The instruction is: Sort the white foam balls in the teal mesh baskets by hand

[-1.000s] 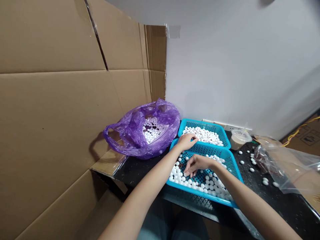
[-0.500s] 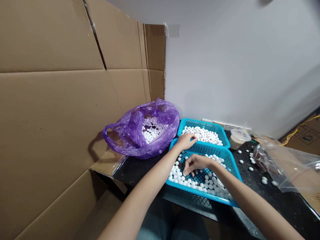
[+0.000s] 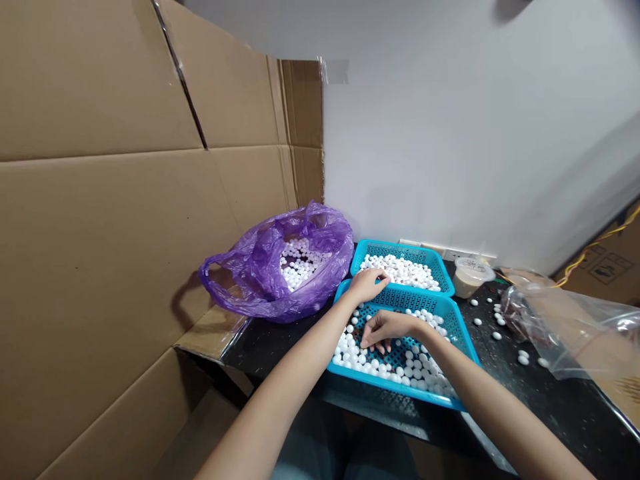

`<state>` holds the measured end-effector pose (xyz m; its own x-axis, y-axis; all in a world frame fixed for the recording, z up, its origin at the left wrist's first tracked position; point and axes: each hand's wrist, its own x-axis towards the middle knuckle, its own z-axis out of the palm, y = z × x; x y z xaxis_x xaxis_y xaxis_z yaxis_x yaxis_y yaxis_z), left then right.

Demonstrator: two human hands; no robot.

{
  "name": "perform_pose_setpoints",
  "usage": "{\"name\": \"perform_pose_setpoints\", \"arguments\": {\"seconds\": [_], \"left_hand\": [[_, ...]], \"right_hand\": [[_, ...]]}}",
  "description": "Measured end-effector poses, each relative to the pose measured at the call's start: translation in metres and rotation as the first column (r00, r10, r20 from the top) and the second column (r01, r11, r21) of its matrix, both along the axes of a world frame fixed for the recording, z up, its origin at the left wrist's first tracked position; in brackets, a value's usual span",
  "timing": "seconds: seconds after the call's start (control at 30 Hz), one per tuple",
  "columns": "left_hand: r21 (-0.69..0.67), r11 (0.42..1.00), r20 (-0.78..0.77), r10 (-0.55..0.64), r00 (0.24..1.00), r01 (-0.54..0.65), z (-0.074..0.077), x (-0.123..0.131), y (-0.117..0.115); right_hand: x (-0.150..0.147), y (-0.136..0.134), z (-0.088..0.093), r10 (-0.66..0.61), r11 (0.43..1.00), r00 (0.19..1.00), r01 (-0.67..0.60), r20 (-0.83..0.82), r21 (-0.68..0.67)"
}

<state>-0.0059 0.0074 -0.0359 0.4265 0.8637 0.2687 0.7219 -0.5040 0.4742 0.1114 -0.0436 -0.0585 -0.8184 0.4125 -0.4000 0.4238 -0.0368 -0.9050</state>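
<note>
Inside the near basket (image 3: 395,387), the right hand (image 3: 384,327), grip narrow, load unclear, seemed busy picking among white balls (image 3: 409,356); delicacy looked needed next.

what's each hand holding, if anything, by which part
Can't tell: the right hand is among white balls in the nearer basket, any pinch unclear; the left hand shows no clear hold.

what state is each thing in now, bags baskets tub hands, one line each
Purple bag: open, white balls inside
Front basket: partly filled with white balls, bare patches showing
Back basket: more thickly filled
Tub: lid on
Clear bag: lying on the table
Loose balls: scattered on the table
Left hand: by the baskets' adjoining rims
Right hand: down in the front basket, grip unclear
</note>
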Motion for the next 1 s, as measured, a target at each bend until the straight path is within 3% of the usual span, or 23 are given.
{"name": "perform_pose_setpoints", "arguments": {"seconds": [0.4, 0.7, 1.0], "left_hand": [[0.001, 1.000, -0.001, 0.000, 1.000, 0.000, -0.001, 0.000, 0.001], [0.001, 1.000, -0.002, 0.001, 1.000, -0.001, -0.001, 0.000, 0.001], [-0.001, 1.000, -0.003, -0.001, 1.000, 0.001, -0.001, 0.000, 0.001]], "right_hand": [[0.003, -0.001, 0.008, 0.048, 0.995, 0.998, -0.051, -0.038, -0.083], [0.001, -0.001, 0.002, 0.038, 0.997, 0.999, -0.036, -0.031, 0.070], [0.003, -0.005, 0.011, -0.118, 0.993, 0.966, 0.113, -0.230, -0.034]]}}
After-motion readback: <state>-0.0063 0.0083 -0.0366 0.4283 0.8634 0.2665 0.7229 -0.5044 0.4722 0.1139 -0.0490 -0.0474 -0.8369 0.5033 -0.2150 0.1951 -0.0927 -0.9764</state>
